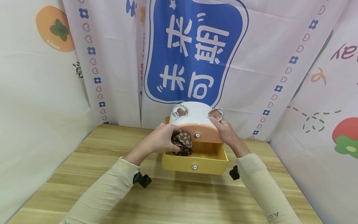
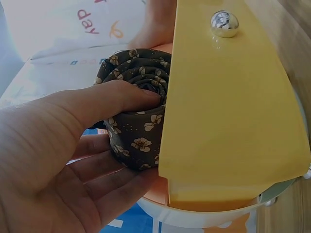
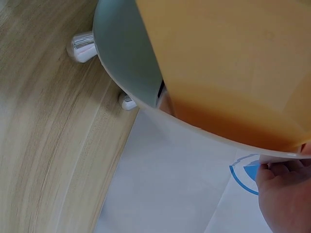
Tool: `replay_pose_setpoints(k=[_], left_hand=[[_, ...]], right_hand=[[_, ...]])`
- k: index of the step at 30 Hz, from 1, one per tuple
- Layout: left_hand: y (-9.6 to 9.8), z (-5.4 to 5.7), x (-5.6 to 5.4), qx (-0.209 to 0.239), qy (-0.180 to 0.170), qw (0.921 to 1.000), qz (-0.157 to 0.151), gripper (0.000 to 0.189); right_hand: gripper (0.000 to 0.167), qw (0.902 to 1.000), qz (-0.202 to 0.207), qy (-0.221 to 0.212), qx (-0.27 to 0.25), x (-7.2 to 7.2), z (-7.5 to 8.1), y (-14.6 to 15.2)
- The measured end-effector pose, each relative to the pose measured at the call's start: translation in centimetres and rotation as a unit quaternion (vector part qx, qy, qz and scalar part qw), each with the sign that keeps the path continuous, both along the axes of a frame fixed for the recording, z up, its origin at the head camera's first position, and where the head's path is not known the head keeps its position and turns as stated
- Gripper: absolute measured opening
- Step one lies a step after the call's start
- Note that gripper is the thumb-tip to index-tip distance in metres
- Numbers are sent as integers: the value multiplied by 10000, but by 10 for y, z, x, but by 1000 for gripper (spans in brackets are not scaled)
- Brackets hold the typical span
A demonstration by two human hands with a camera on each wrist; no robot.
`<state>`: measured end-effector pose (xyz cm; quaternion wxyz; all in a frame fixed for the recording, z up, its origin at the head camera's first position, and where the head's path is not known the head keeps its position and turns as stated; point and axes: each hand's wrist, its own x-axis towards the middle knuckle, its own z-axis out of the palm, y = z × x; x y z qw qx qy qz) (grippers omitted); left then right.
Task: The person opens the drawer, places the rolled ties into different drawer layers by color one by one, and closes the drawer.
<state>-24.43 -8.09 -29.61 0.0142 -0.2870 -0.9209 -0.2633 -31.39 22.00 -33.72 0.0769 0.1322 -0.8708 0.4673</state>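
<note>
A dark brown, flower-patterned rolled necktie [image 1: 183, 143] is in my left hand [image 1: 163, 139], over the left end of an open yellow drawer [image 1: 195, 164]. In the left wrist view the thumb presses on the spiral of the roll and the fingers lie along its underside. The drawer belongs to a small white rounded drawer box [image 1: 195, 112], whose upper orange drawer [image 1: 201, 132] is pushed in. My right hand [image 1: 226, 132] grips the right side of the box, its thumb up by a chrome ring [image 1: 216, 114]. The far fingers are partly hidden behind the box.
The box stands on chrome feet [image 3: 82, 47] near the back of a wood-grain table [image 1: 173, 199]. Printed white cloth [image 1: 117, 77] hangs behind and at both sides. Each drawer has a round silver knob [image 1: 195, 167].
</note>
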Motion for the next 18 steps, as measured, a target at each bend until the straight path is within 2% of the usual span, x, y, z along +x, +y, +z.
replay_pose_setpoints(k=[10,18], left_hand=[[2,-4,-3,-38,139,9998,-106,47],[6,-6,-3,14,24,9999,-152,45]], right_hand=[[60,10000,-8,-8,-72,1,0,0],[59,9999,24,34,-114,1,0,0]])
